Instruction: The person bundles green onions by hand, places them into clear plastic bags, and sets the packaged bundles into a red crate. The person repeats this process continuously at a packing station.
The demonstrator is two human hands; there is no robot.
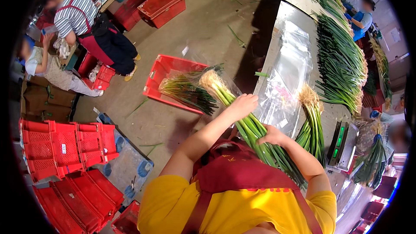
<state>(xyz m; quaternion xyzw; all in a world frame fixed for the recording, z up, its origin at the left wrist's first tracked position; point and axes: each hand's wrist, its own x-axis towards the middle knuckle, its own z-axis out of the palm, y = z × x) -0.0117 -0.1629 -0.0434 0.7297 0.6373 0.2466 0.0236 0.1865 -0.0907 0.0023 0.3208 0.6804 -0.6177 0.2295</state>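
Note:
A bunch of green onions [253,126] lies slantwise in front of me, roots up and to the left, clear plastic film about its root end. My left hand [244,105] holds the bunch and the film near its middle. Lower down, my right hand [271,135] grips it around the green leaves. Beyond the roots, a red plastic crate [151,86] holds another bunch of green onions [185,87]. Clear plastic bags [292,58] are piled on the metal table [276,29] to the right. Another root-topped bunch of green onions [312,120] lies beside them.
A large row of green onions [338,61] covers the table's far side, with a scale [341,146] nearer. Stacked red crates [68,146] stand at left by a blue-grey pallet [125,156]. People are at work at the upper left [76,13] and across the table [360,19].

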